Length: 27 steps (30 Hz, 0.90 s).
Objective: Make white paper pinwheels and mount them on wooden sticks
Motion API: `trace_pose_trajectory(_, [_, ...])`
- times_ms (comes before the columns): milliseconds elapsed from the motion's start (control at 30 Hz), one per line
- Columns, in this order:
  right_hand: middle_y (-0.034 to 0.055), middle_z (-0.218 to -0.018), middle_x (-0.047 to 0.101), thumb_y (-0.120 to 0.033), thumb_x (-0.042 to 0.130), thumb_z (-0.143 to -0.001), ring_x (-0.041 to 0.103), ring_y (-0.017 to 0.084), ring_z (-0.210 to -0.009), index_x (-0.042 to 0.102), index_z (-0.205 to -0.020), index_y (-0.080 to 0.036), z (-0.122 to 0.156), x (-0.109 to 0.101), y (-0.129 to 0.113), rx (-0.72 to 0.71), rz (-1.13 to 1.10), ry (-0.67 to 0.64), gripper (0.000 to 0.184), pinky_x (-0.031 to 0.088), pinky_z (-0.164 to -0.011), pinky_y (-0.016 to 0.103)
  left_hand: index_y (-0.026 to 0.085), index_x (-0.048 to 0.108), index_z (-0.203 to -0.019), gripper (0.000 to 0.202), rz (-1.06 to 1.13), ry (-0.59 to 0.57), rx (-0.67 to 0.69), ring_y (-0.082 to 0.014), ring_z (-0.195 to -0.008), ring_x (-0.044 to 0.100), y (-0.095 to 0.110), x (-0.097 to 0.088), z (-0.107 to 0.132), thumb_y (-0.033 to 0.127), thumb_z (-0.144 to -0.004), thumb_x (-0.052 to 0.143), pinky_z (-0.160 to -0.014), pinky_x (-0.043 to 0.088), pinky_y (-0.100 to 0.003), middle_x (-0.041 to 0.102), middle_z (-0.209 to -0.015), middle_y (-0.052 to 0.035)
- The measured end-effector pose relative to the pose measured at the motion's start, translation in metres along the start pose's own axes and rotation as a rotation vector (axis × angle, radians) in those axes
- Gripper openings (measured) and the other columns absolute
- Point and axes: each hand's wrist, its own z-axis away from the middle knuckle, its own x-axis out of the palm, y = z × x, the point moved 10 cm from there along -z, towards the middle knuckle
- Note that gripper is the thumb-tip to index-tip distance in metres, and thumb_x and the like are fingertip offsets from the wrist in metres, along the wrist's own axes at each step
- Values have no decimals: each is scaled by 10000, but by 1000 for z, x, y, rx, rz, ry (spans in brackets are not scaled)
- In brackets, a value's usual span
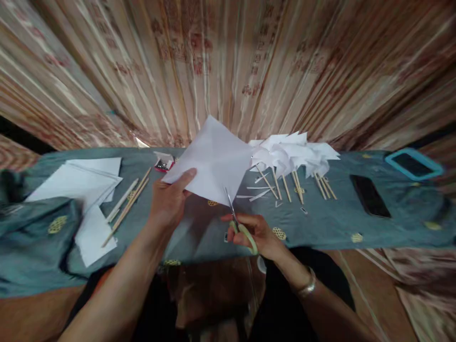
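Observation:
My left hand point(173, 197) pinches the left corner of a white square sheet of paper point(217, 156), thumb on top. The sheet is held up above the table with its corners pointing up, down and sideways. In my right hand point(254, 230) is a pair of scissors point(245, 233) with pale green handles, fingers through the loops. Its blades point up at the paper's lower corner and overlap it; whether they are cutting into it I cannot tell. Just right of the paper lie several white paper pinwheels point(292, 152) on wooden sticks.
A green-grey cloth point(331, 225) covers the table. Stacked white paper point(92, 180), wooden sticks point(126, 211) and a small box of pins point(164, 162) lie left. Paper strips point(254, 192) lie centre-right. A black phone point(370, 195) and a blue-framed device point(413, 164) lie right. A patterned curtain point(213, 61) hangs behind.

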Motion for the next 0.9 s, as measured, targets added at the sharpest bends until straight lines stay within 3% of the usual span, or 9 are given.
trace_pose_trajectory(167, [1, -696, 611, -587, 779, -604, 479, 96, -592, 683, -1068, -139, 0, -2, 3, -3, 22, -3, 651, 376, -570, 242, 205, 716, -772, 184, -7, -4, 21, -307, -1052, 649, 2, 3, 1, 244, -606, 783, -827, 569, -441, 756, -957, -64])
trace_pose_trajectory(367, [-2, -688, 618, -522, 805, -605, 488, 99, -601, 702, -1047, -157, 1, -4, 5, 9, 17, 13, 582, 376, -543, 226, 203, 712, -751, 157, 4, -22, 31, -274, -979, 674, 2, 1, 0, 223, -613, 784, -804, 579, -411, 757, -900, -48])
trace_pose_trajectory(600, [-21, -634, 631, -460, 824, -599, 489, 83, -547, 709, -1022, -159, 0, -3, 5, 34, -26, 30, 532, 384, -524, 217, 212, 731, -849, 272, -2, -4, 39, -290, -1013, 660, 4, 0, -1, 234, -588, 801, -776, 587, -387, 758, -924, -57])
trace_pose_trajectory(900, [-27, -622, 636, -413, 834, -596, 514, 86, -532, 716, -1005, -167, 0, -4, 9, 57, -69, 37, 492, 412, -525, 221, 181, 719, -763, 163, 32, -21, 45, -237, -929, 687, 2, 0, -2, 191, -615, 788, -814, 573, -368, 753, -881, -44])
